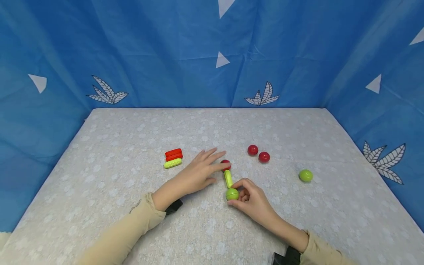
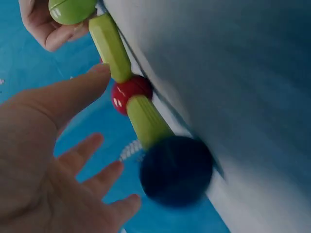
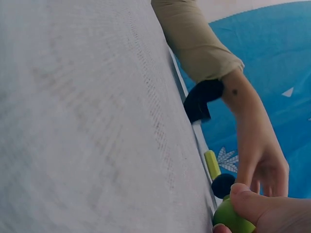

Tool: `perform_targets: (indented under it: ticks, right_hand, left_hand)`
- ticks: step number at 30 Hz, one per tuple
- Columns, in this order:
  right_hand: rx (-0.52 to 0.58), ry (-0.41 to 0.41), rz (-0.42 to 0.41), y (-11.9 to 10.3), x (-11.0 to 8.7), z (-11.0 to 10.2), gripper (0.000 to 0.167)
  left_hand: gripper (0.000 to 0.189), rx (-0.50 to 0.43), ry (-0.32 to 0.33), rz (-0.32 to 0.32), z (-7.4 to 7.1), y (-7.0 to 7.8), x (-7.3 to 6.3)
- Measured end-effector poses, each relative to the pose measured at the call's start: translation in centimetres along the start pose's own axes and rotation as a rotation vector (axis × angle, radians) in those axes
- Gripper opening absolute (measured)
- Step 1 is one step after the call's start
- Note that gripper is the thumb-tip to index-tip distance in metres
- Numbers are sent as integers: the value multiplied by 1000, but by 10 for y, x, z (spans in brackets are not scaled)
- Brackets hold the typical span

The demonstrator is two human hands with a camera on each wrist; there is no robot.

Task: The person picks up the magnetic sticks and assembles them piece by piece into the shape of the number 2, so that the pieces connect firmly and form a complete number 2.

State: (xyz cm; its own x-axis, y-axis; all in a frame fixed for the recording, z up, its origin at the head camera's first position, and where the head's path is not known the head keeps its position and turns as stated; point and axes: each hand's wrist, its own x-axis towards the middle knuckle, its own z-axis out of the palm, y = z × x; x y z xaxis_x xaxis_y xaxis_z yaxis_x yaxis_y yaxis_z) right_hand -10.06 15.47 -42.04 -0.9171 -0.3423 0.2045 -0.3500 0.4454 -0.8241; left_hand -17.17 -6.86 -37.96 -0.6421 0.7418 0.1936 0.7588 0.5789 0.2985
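My right hand (image 1: 253, 200) pinches a glossy green ball (image 1: 232, 194) between thumb and finger. A short yellow-green rod (image 1: 228, 179) runs from beside that ball to a red ball (image 1: 226, 164). In the left wrist view, a second yellow-green rod (image 2: 147, 121) continues from the red ball (image 2: 131, 93) to a dark blue ball (image 2: 176, 171), which my left hand hides in the head view. My left hand (image 1: 198, 172) spreads over this row with straight fingers, a finger crossing above the red ball. Whether it touches anything is unclear.
Two red rods (image 1: 173, 154) and a yellow-green rod (image 1: 173, 163) lie side by side left of the hands. Two red balls (image 1: 258, 153) rest behind and right of the row, another green ball (image 1: 306, 175) farther right. Blue curtains (image 1: 185, 81) border the pale patterned tablecloth (image 1: 116, 165).
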Motion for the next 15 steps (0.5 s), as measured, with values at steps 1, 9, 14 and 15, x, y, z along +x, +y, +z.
perform_targets:
  ticks: [1,9,14,15]
  right_hand:
    - [8,-2,1,-1,0,0,36]
    - [18,4,-26,-36,-1,-8,33]
    - [5,4,19,-42,0,-10,32]
    - [5,3,23,-42,0,-10,32]
  left_hand:
    - [52,-8,-27,41,2,2,5]
    - [19,-108,-57,89,14,2,24]
    - [22,-121,-32,89,14,-1,26]
    - [22,-126,-29,89,14,-2,26]
